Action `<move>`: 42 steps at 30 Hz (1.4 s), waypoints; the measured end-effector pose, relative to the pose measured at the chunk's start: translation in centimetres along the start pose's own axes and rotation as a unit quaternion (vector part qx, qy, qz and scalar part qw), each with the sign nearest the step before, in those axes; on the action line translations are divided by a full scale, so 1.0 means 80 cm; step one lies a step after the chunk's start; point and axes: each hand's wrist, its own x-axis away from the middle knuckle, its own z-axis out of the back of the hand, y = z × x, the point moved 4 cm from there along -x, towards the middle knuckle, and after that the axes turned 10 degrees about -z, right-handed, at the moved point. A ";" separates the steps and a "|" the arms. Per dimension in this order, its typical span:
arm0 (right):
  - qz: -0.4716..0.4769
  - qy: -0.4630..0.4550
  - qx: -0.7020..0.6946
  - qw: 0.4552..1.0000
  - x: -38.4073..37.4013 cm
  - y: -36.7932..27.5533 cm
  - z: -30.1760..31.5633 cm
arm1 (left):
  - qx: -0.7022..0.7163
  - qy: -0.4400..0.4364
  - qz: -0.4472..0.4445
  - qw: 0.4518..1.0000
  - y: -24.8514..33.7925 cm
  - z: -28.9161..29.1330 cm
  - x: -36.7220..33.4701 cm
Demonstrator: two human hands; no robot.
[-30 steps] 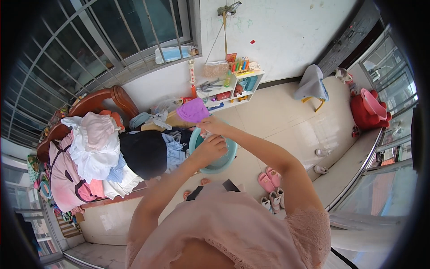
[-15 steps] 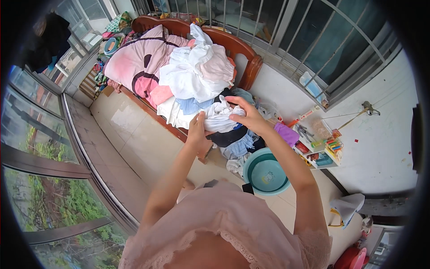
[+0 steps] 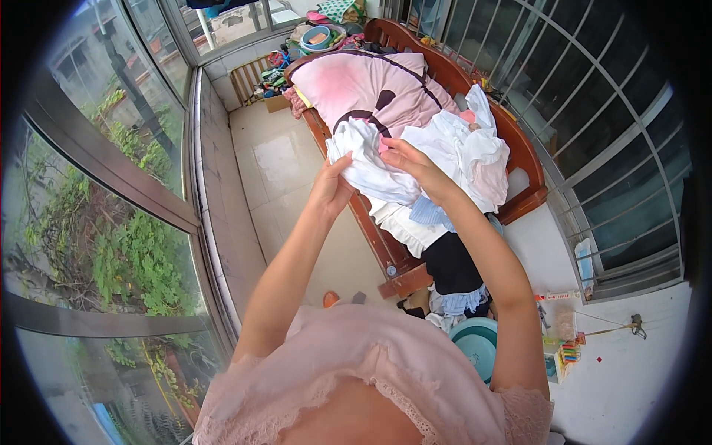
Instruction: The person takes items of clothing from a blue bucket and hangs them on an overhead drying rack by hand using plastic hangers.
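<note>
A bunched white garment (image 3: 367, 167) is held between my two hands, above the seat of a reddish-brown wooden bench (image 3: 404, 259). My left hand (image 3: 334, 185) grips its left edge, thumb on top. On the other side, my right hand (image 3: 417, 167) has its fingers and thumb closed on the cloth near a bit of pink. Just beyond lies a large pink cushion or folded quilt (image 3: 408, 81) with dark markings. To the right is a heap of white clothes (image 3: 475, 148). Under and beside my right forearm are light-blue striped cloth (image 3: 430, 213), white cloth (image 3: 406, 228) and black cloth (image 3: 451, 263).
A teal basin (image 3: 475, 341) stands on the floor at the lower right, partly behind my right arm. More clothes (image 3: 460, 300) hang and lie by the bench's near end. Windows (image 3: 141, 245) run along the left; a barred window (image 3: 593, 133) is on the right.
My hands have carried the white garment leftward and farther along the bench, toward the pink cushion. It now hangs more spread out. The view has turned left.
</note>
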 end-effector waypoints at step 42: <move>-0.010 -0.272 -0.145 0.951 -0.457 -0.166 -0.096 | -0.303 0.232 -0.259 0.887 0.335 0.166 -0.122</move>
